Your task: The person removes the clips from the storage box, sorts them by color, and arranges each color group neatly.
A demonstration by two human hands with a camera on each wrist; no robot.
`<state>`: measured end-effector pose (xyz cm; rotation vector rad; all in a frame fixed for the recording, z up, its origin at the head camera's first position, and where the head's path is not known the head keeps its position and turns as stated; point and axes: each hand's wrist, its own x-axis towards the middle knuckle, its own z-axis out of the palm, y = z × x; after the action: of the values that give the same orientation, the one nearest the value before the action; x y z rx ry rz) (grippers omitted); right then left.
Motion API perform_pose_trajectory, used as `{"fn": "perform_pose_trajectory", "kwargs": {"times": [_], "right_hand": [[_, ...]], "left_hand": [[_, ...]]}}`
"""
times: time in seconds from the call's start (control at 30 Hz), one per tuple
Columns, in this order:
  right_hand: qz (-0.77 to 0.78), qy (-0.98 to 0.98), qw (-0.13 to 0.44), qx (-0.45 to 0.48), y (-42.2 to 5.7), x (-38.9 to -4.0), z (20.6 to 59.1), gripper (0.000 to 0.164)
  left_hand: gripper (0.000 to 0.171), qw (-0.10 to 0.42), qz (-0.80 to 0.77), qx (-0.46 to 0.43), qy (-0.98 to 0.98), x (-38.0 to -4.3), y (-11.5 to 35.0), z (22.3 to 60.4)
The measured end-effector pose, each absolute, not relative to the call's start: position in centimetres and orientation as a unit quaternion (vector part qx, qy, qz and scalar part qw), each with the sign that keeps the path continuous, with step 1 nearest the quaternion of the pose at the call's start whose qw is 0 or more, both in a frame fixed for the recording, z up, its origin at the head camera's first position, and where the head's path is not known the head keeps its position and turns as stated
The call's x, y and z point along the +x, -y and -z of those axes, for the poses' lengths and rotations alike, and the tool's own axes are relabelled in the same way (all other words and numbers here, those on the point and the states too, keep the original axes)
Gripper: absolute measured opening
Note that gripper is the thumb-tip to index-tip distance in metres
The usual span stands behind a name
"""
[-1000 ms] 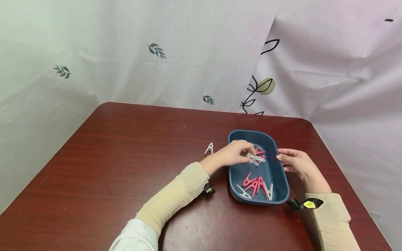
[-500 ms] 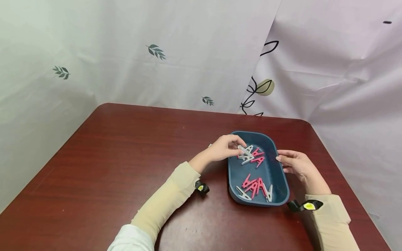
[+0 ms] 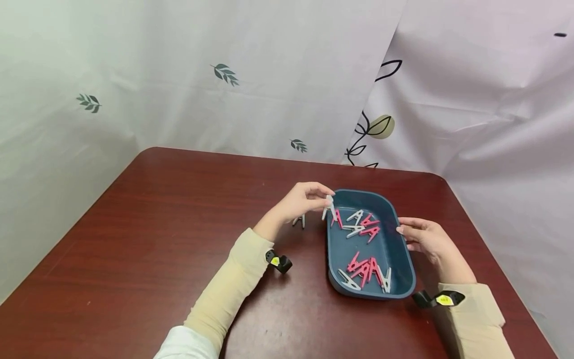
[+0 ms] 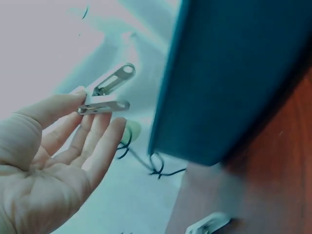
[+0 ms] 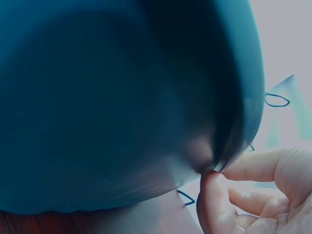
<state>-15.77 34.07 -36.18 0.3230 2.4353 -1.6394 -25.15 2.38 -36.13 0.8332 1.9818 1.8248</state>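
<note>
The left hand [image 3: 299, 203], pinching a white plastic clothespin [image 3: 330, 205], has shifted leftward to the left rim of the dark-blue rounded rectangular tray [image 3: 343, 249], right of frame centre; the right hand [image 3: 431, 244] still pinches the opposite rim.

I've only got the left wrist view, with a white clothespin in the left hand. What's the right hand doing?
Observer: The right hand grips the rim of the blue container between thumb and fingers.
Operator: What colors are lying inside?
Observer: Pink clothespins and white clothespins.
Operator: All in one heap?
Observer: No, two clusters: one toward the container's far end, one toward its near end.
</note>
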Motion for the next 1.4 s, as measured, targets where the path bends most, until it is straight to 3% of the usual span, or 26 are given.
{"fn": "perform_pose_trajectory", "kwargs": {"times": [0.63, 0.8, 1.1, 1.4], "right_hand": [[0.565, -0.813, 0.096, 0.106, -34.3, -15.6, 36.1, 0.050], [0.572, -0.807, 0.097, 0.106, -34.3, -15.7, 36.0, 0.040], [0.572, -0.807, 0.102, 0.107, -34.3, -15.7, 36.0, 0.040], [0.585, -0.799, 0.099, 0.098, -34.3, -15.6, 36.0, 0.028]], "left_hand": [[0.034, 0.218, -0.597, 0.183, -0.750, -27.5, 2.8, 36.5], [0.033, 0.233, -0.587, 0.144, -0.762, -28.1, 3.9, 37.3], [0.029, 0.248, -0.532, 0.091, -0.804, -28.2, 4.7, 38.3], [0.026, 0.241, -0.528, 0.073, -0.811, -28.3, 4.4, 39.2]]}}
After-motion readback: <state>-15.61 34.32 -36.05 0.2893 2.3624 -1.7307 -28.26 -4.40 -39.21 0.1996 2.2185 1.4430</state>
